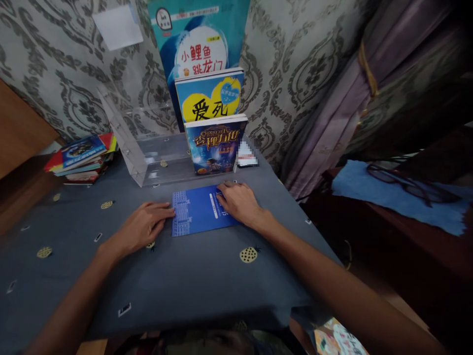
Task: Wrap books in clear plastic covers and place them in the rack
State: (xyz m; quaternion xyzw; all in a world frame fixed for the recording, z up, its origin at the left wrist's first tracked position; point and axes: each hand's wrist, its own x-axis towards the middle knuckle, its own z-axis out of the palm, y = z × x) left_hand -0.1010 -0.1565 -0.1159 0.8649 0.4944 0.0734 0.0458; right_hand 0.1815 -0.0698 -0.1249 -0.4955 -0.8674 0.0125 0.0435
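Observation:
A blue book (199, 211) lies flat on the grey tablecloth (177, 276). My left hand (146, 225) rests on the cloth, its fingers stretched out flat and touching the book's left edge. My right hand (238, 202) lies palm down on the book's right part, fingers spread toward its far edge. Behind the book stands a clear acrylic rack (136, 143) holding three upright books: a dark blue one (216, 144) in front, a yellow and blue one (209, 95) behind it, and a tall teal one (199, 34) at the back.
A stack of books (82, 158) lies at the table's far left. Patterned wallpaper (66, 74) stands behind, with a purple curtain (332, 118) to the right. A blue cloth with glasses (402, 190) lies on dark furniture at right. A colourful book (334, 340) shows near the bottom edge.

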